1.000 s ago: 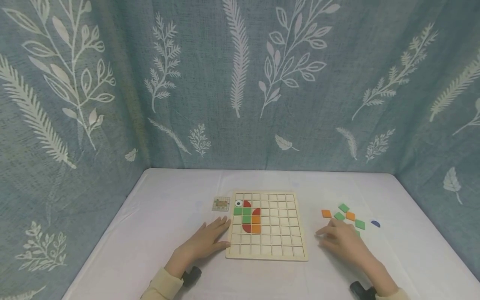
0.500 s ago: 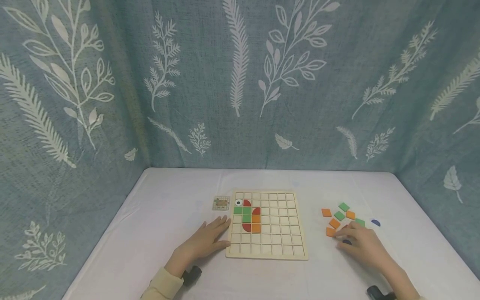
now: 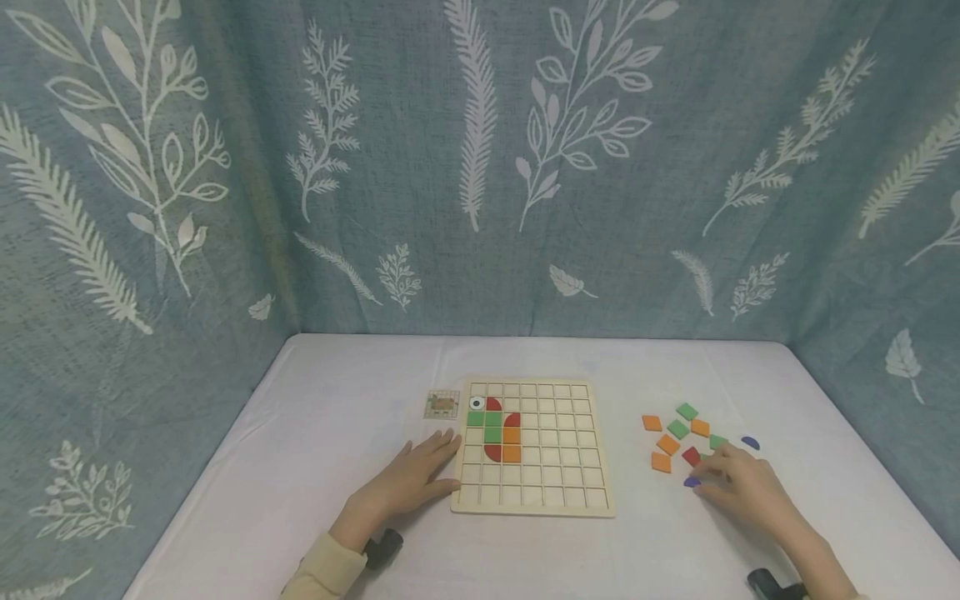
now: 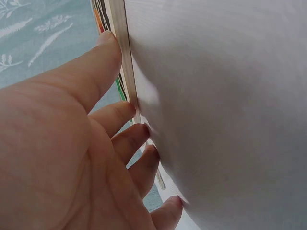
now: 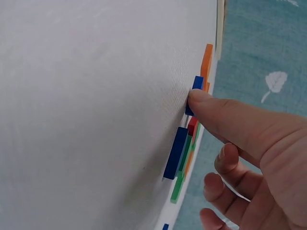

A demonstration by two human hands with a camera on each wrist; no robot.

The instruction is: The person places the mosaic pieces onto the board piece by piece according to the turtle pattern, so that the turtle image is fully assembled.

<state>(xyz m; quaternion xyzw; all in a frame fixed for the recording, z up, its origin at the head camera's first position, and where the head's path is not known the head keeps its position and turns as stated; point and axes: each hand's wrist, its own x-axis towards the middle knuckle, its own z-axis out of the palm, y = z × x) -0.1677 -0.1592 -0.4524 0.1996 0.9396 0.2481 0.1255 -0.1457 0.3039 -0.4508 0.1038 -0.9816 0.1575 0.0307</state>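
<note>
My left hand lies with fingers spread along the left edge of a wooden grid board. In the left wrist view, its thumb and fingertips touch the board's side. Set in the board are a round eye tile, green tiles, red curved tiles and orange tiles. At the right, my right hand pinches a blue tile; the right wrist view shows the thumb against that tile, while the opposing fingertip is hidden. Another blue tile stands near the hand.
Loose orange tiles, green tiles, a red tile and a blue half-round tile lie around the right hand. A small picture card sits left of the board. A patterned curtain surrounds the white table.
My right hand has shifted right and toward me across the loose tiles, uncovering orange tiles and a red one. Its fingers have come to the blue tile. My left hand stays put.
</note>
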